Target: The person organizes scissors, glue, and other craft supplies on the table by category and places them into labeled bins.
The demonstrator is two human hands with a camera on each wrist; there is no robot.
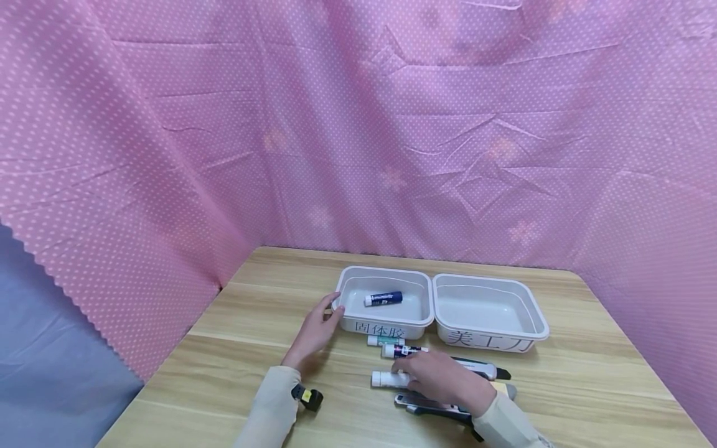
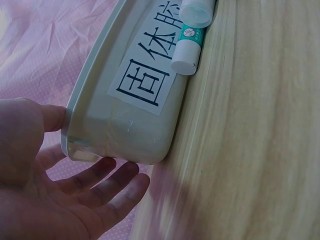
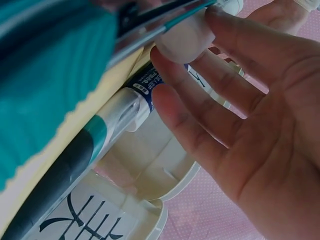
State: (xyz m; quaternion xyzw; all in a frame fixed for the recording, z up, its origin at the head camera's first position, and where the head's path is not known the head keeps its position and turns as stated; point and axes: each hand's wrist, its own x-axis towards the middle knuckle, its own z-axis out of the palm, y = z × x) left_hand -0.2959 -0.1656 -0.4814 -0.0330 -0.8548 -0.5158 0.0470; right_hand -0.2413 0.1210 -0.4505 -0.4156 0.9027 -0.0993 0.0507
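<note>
We have the white glue stick (image 1: 383, 379) lying on the tabletop (image 1: 252, 292), nearest us of 3 sticks in front of the L bin (image 1: 413, 311); our R grip (image 1: 442, 378) pinches its R end btwn thumb & fingers. Just beyond, approx. parallel, is a navy glue stick (image 1: 402, 351) w/ a white cap, partly under that grip, then a green-&-white glue stick (image 1: 386, 341) right by the L bin's front wall. Our L grip (image 1: 312, 333) is spread, thumb & fingertips touching that bin's L end. Inside it we see a blue glue stick (image 1: 386, 298) on its side, white part to the L; the front label reads 固体胶. Just beside, to the R, sits the R bin (image 1: 478, 311), label 美工刀. Around our R grip are cutters, all partly hidden: a gray cutter (image 1: 487, 369) w/ a black end, a yellow cutter (image 1: 500, 389) w/ a gray end, & a dark cutter (image 1: 439, 408) w/ a silver strip. We've pale sleeves (image 1: 269, 401), plus a black device (image 1: 310, 398) w/ a yellow patch on the L wrist. Behind the tabletop hangs a pink dotted curtain (image 1: 392, 124).
</note>
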